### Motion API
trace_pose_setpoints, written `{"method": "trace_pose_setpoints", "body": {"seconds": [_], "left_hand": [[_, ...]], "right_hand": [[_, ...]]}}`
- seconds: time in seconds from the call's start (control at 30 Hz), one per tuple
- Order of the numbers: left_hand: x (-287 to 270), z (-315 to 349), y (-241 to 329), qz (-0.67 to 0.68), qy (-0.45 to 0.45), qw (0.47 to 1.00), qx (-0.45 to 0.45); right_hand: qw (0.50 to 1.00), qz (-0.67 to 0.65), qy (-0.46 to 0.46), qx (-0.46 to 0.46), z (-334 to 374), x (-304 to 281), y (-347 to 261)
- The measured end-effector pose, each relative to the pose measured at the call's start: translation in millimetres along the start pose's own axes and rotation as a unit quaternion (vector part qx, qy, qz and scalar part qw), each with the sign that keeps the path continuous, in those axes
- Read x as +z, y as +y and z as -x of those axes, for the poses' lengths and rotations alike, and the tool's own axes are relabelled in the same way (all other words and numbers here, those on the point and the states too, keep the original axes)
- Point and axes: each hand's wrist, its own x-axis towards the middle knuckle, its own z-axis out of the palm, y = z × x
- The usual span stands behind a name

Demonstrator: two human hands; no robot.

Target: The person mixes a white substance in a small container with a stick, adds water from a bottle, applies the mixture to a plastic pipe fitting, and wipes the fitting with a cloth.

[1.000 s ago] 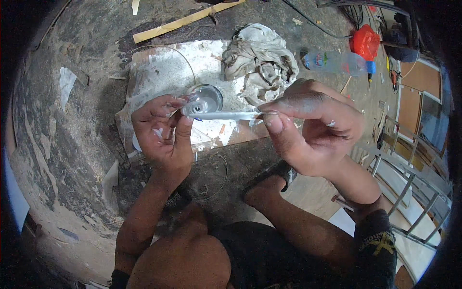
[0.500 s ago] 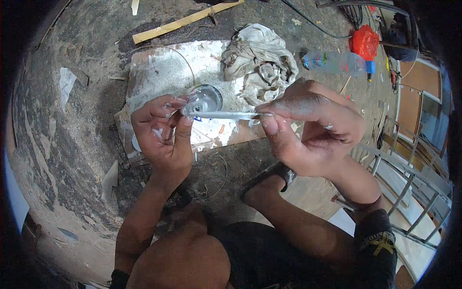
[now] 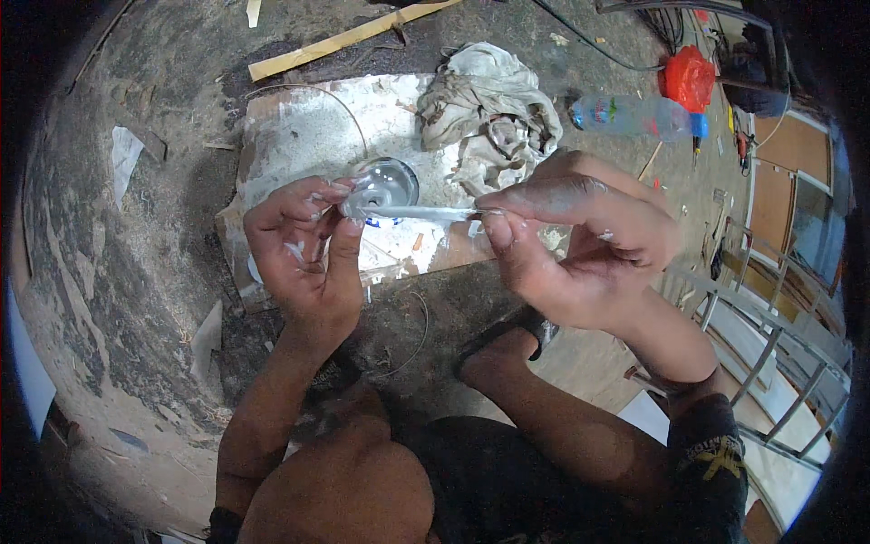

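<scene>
My left hand (image 3: 304, 240) and my right hand (image 3: 589, 240) hold a slim, pale, white-smeared stick (image 3: 421, 214) level between them. Thumb and fingertips of the left are closed on its left end, while the right pinches its thin darker right end. White smears mark the fingers of both hands. Right by the left fingertips shows a round, clear, glassy piece (image 3: 391, 184); whether the left fingers touch it I cannot tell. Below lies a white-stained board (image 3: 294, 136), with a crumpled, dirty whitish rag (image 3: 489, 100) on its far right part.
A clear plastic bottle (image 3: 625, 116) lies right of the rag, near a red plastic bag (image 3: 689, 77). A wooden strip (image 3: 349, 41) lies beyond the board. A metal frame (image 3: 770, 354) stands at right. My foot (image 3: 498, 352) rests near the board's front edge.
My right hand has shifted slightly left and up, and the stick's right end has tilted a little. My left hand has hardly moved; both grips stay closed.
</scene>
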Motion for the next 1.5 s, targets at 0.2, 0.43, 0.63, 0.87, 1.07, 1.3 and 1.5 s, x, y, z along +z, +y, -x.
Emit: {"method": "trace_pose_setpoints", "body": {"seconds": [0.2,0.43,0.63,0.87,1.07,1.3,1.5], "left_hand": [[0.2,0.5,3.7,-0.020,0.003,1.000,-0.009],[-0.9,-1.6,3.4,-0.020,-0.004,1.000,0.002],[-1.3,-2.9,3.8,-0.023,-0.011,1.000,0.013],[0.6,-3.3,4.5,-0.020,-0.013,1.000,0.012],[-0.1,-2.2,3.0,-0.015,-0.009,1.000,0.012],[1.1,-3.3,2.1,-0.018,-0.009,0.999,0.026],[-0.6,-2.9,3.6,-0.007,0.001,1.000,0.009]], "right_hand": [[1.000,0.004,-0.005,0.028,2.1,0.5,0.4],[1.000,0.002,-0.009,0.017,3.4,-0.3,2.7],[1.000,0.009,-0.011,0.023,2.1,-0.8,1.4],[1.000,0.008,-0.007,0.008,4.1,-0.1,4.5],[1.000,-0.002,0.004,-0.003,3.9,0.3,4.6],[1.000,0.003,-0.012,-0.006,2.8,-0.8,3.9],[0.998,0.052,-0.027,0.009,1.2,-1.4,0.7]]}}
